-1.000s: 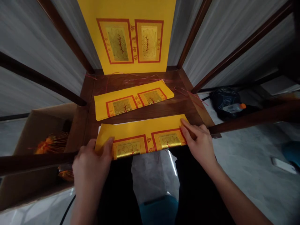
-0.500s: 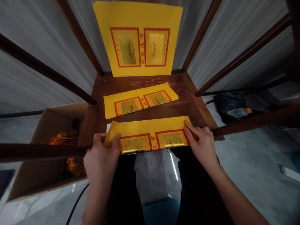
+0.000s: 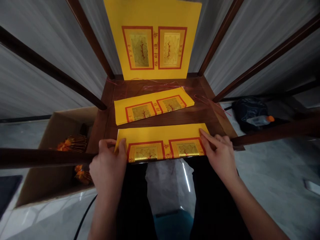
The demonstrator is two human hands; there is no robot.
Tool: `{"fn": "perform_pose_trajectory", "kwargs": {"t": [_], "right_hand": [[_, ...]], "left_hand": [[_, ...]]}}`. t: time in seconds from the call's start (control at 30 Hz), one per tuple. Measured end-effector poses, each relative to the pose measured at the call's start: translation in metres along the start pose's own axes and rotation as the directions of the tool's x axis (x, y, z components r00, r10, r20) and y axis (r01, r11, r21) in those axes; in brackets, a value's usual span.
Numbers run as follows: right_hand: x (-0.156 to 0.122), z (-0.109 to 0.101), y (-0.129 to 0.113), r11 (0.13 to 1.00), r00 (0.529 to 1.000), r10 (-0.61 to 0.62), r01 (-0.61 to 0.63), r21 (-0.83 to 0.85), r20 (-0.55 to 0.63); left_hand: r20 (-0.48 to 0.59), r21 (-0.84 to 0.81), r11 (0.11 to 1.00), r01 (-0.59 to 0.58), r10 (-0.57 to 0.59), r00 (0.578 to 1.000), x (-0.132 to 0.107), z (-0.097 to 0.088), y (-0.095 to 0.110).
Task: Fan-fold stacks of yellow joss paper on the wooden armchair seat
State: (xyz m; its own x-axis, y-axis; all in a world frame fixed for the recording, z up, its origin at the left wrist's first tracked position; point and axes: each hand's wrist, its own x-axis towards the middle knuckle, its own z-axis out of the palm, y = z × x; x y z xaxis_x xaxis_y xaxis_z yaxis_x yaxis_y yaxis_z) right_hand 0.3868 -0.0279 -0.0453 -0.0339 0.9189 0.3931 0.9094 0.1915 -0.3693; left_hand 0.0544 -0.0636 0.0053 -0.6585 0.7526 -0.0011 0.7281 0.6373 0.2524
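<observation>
a cardboard box [image 3: 50,160] holding orange-and-gold bundles [image 3: 71,144] sits well left of the fingers. the person's left hand [image 3: 108,166] pinches the left end of a folded yellow paper [image 3: 160,138], thumb on top, fingers curled at the edge. the paper lies flat along the near edge of a dark wooden seat [image 3: 197,115], spanning from hand to hand. just beyond the fingertips lies a second folded paper [image 3: 152,106]; farther back a large yellow sheet [image 3: 155,36] stands upright. the right hand [image 3: 221,156] lays outstretched fingers flat on the paper's right end, unclenched. further right, a dark bag [image 3: 246,108] and a bottle [image 3: 261,120] rest on the floor.
</observation>
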Motion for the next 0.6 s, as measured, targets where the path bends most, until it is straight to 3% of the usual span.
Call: {"fn": "perform_pose_trajectory", "kwargs": {"t": [0.23,0.33,0.4,0.43,0.5,0.53,0.6], "right_hand": [[0.002,0.001,-0.005,0.993,0.999,-0.054,0.054,-0.106,0.003],[0.003,0.0,-0.009,0.984,0.998,-0.065,0.069,-0.166,0.025],[0.003,0.001,-0.01,0.98,0.997,-0.067,0.074,-0.183,0.045],[0.003,0.001,-0.009,0.979,0.996,-0.066,0.075,-0.187,0.055],[0.003,0.002,-0.008,0.979,0.996,-0.06,0.072,-0.192,0.069],[0.003,0.002,-0.007,0.979,0.996,-0.058,0.071,-0.191,0.071],[0.002,0.004,-0.005,0.982,0.996,-0.062,0.073,-0.177,0.068]], "left_hand": [[-0.04,-0.051,0.999,0.015,-0.017,0.999,0.0,0.005,-0.003],[-0.194,-0.065,0.983,-0.172,0.157,0.968,-0.003,0.006,-0.001],[-0.288,0.009,0.928,-0.372,0.358,0.888,-0.009,0.003,0.007],[-0.285,0.058,0.879,-0.472,0.468,0.836,-0.013,0.001,0.014],[-0.184,0.12,0.744,-0.657,0.667,0.722,-0.022,-0.002,0.034],[-0.105,0.114,0.638,-0.761,0.77,0.63,-0.026,-0.001,0.045],[0.022,0.078,0.505,-0.859,0.861,0.508,-0.031,0.004,0.065]]}}
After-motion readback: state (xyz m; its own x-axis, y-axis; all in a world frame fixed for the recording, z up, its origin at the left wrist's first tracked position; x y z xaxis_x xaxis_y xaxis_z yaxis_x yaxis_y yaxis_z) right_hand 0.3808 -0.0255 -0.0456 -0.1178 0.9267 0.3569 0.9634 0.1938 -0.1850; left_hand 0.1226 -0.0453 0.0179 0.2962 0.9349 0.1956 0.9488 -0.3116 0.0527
